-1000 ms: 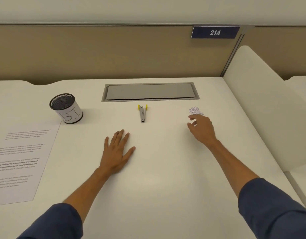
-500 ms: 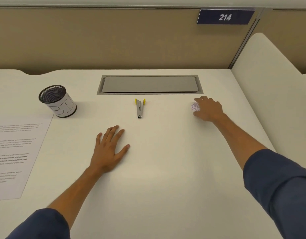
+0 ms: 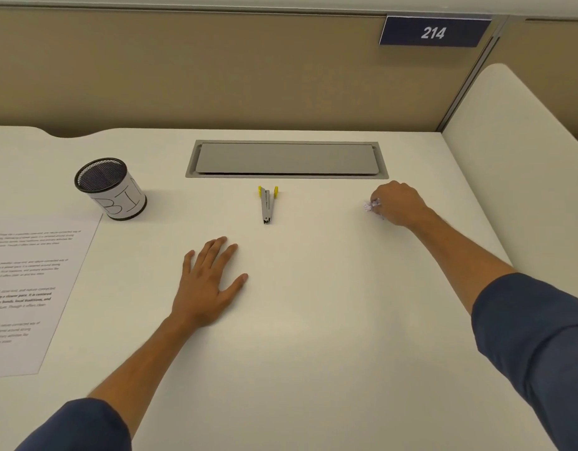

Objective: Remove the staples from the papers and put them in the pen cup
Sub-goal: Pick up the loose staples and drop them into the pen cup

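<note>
A black mesh pen cup (image 3: 110,188) with a white label stands at the back left of the white desk (image 3: 297,336). A sheet of printed paper (image 3: 30,288) lies at the left edge, in front of the cup. A grey staple remover (image 3: 267,205) with yellow tabs lies in the middle, below the cable tray. My left hand (image 3: 209,284) rests flat on the desk, fingers spread. My right hand (image 3: 396,203) is curled over a small clump of shiny staples (image 3: 370,206) at the right, fingertips pinching it.
A grey cable tray lid (image 3: 286,159) is set into the desk at the back. A tan partition wall (image 3: 216,70) with a "214" sign (image 3: 434,32) rises behind. A white side divider (image 3: 509,131) bounds the desk on the right.
My right hand reached forward to the staple clump and closed its fingers over it. The left hand stayed flat on the desk.
</note>
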Demonstrator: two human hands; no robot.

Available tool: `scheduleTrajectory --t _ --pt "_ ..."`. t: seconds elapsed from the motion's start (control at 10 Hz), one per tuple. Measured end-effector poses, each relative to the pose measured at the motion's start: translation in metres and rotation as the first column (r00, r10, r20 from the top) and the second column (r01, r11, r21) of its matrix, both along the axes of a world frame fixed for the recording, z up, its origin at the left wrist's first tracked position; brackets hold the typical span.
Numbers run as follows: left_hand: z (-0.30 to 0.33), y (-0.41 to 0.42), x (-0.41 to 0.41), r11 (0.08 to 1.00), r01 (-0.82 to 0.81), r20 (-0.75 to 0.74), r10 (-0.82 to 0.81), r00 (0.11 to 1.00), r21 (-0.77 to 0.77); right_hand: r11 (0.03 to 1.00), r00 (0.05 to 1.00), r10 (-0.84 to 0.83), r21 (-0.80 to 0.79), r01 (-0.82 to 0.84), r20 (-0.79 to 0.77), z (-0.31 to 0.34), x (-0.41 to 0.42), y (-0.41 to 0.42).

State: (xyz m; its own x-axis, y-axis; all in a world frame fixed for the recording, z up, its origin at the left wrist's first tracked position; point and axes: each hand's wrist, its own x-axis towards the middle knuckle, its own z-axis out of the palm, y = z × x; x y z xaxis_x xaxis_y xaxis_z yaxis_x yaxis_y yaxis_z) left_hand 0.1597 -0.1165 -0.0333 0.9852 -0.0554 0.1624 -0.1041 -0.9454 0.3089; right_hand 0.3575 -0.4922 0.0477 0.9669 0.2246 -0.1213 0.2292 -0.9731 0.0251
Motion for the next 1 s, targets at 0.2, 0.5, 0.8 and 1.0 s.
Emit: scheduleTrajectory --t 0.2,0.5,0.8,1.0 --pt "-0.001 0.001 0.0 1.0 0.001 -0.004 -0.001 1.0 -0.003 0.999 1.0 -0.009 0.042 0.008 0.017 -0.002 0.003 0.001" --pt "0.001 0.0 -0.001 1.0 -0.002 -0.011 0.002 1.0 -0.012 0.965 0.995 -0.085 0.253 0.07 0.047 -0.004 0.001 -0.003" --pt "0.006 0.005 0.001 0.991 0.02 -0.065 -0.029 0.998 -0.134 0.431 0.911 -0.376 0.838 0.334 -0.17 0.014 -0.021 -0.014" --pt "0.006 0.043 -0.012 0.993 -0.023 -0.077 0.014 0.997 -0.112 -0.058 0.839 -0.305 0.888 0.456 -0.451 0.033 -0.03 0.003"
